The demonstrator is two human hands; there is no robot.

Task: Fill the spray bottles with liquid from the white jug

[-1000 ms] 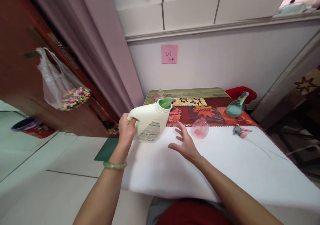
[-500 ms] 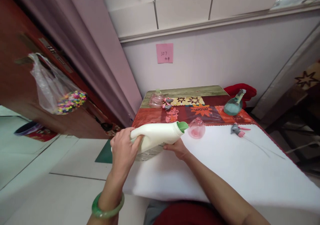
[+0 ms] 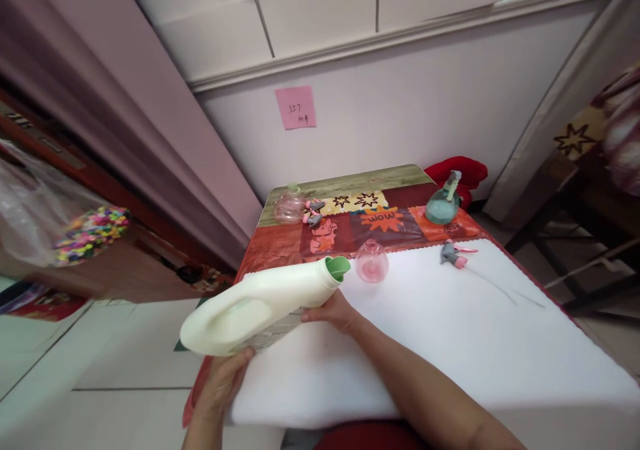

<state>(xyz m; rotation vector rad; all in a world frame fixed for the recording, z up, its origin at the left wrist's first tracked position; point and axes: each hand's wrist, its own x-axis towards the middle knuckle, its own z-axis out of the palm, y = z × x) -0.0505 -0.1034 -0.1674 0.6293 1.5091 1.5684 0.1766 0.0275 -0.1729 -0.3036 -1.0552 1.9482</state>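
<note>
A large white detergent jug [image 3: 260,303] with an open green spout lies tilted over the table's left edge, spout pointing right and slightly up. My left hand [image 3: 223,380] cups its base from below, fingers wrapped on it. My right hand [image 3: 330,310] supports the jug's neck from underneath, fingers curled against it. A small clear pink bottle [image 3: 371,263] without a top stands just beyond the spout on the white cloth [image 3: 450,330].
A grey and pink spray head [image 3: 453,253] with a long tube lies on the cloth. A teal spray bottle [image 3: 443,203] and a clear bottle [image 3: 287,207] stand on the patterned mat behind. A bag of coloured beads [image 3: 85,230] hangs at left.
The jug went from upright in my left hand to lying nearly flat. My left hand slid from the handle to the base, and my right hand came under the neck.
</note>
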